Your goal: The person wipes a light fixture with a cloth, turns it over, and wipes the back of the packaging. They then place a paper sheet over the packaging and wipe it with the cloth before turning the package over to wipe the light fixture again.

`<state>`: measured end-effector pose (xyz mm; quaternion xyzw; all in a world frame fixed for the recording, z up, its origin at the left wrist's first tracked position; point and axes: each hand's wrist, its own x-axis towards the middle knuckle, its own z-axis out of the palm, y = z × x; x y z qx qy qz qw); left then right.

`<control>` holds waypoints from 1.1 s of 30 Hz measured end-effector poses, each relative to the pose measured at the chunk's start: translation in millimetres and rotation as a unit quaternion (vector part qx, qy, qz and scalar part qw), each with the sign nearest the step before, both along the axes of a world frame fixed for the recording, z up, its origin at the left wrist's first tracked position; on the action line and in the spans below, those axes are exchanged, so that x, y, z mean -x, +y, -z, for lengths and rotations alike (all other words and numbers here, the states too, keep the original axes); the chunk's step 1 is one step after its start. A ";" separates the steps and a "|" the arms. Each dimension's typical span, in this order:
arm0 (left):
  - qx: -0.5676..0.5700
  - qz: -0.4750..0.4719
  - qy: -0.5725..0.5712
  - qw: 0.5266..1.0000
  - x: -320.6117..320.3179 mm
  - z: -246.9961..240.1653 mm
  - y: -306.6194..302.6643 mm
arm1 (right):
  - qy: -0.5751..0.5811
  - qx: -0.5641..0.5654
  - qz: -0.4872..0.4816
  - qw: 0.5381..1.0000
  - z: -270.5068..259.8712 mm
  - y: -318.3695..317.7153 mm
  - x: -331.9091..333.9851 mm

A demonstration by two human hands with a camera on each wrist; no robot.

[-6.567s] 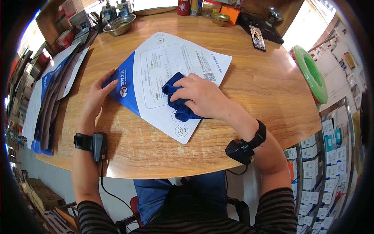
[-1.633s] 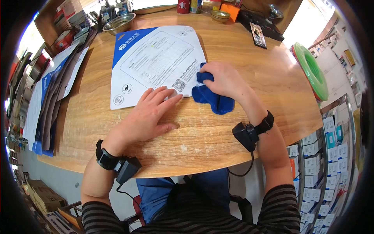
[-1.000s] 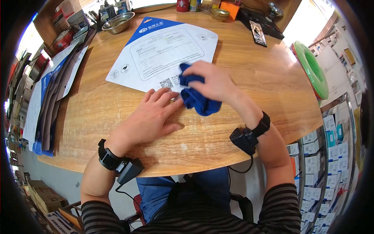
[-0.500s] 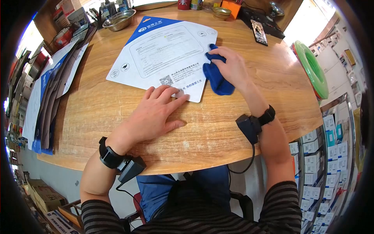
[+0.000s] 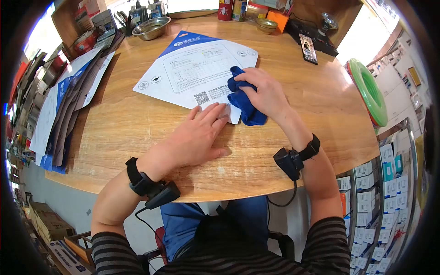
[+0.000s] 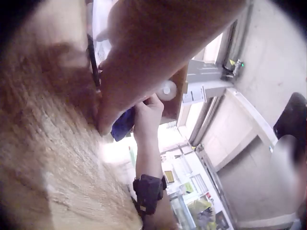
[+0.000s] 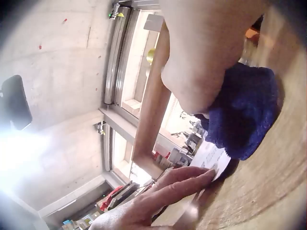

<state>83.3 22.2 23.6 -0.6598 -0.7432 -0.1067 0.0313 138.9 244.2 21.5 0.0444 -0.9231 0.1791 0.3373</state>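
Nearest the person, the left hand (image 5: 198,137) lies on the light wood-grain table (image 5: 107,133) with fingers extended onto the near corner of a flat, kite-shaped white sheet with a blue printed end (image 5: 195,71). Well apart from the left palm, the right hand (image 5: 266,94) grips a bunched dark-blue cloth (image 5: 248,109), which covers part of the sheet's near right edge. The step looks like wiping; to do it well, I would keep the left fingertips pressing that corner so the sheet cannot slide, and draw the cloth outward past the edge, lest it catch and lift. Half a second ago the cloth lay just beyond the right edge; now it overlaps the printing there, the left fingers keeping to the same corner.
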 end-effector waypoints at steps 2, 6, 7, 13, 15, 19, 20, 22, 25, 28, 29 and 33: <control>0.028 0.007 -0.029 0.999 -0.2 0.0 1.9 | 0.018 0.009 -0.003 1.000 -3.0 1.7 -2.1; 0.102 0.056 -0.103 0.988 -2.6 -11.5 -3.3 | 0.052 0.015 -0.028 0.998 -17.5 -1.6 -6.8; 0.103 0.058 -0.100 0.988 -5.2 -11.8 -7.2 | 0.054 0.023 -0.042 0.997 -20.1 -5.6 -9.0; 0.097 0.075 -0.007 0.992 -29.5 -13.9 -23.6 | -0.148 -0.042 -0.214 0.965 -5.0 -65.8 -23.2; 0.062 0.087 -0.006 0.994 -28.4 -9.1 -23.3 | -0.158 -0.032 -0.188 0.969 0.5 -63.6 -19.6; 0.078 0.097 -0.054 0.991 -23.2 -13.1 -20.8 | -0.090 -0.033 0.015 0.995 3.1 -9.3 2.5; 0.073 0.101 -0.036 0.992 -22.5 -13.8 -21.5 | -0.078 -0.030 0.083 0.993 7.0 8.7 6.2; 0.066 0.107 -0.019 0.992 -20.6 -13.9 -22.1 | -0.086 0.000 0.155 0.984 16.2 43.4 5.3; 0.053 0.109 -0.029 0.992 -18.9 -10.5 -24.0 | -0.092 0.030 0.155 0.983 13.2 39.2 3.1; 0.041 0.111 -0.035 0.992 -18.7 -7.4 -22.8 | -0.069 0.030 -0.022 0.997 4.9 -13.1 1.4; 0.046 0.110 -0.045 0.992 -19.1 -6.2 -22.1 | -0.076 0.014 -0.110 0.991 8.4 -32.1 1.5; 0.042 0.110 -0.036 0.992 -19.9 -4.9 -24.2 | -0.133 0.003 -0.154 0.979 4.1 -70.3 -6.9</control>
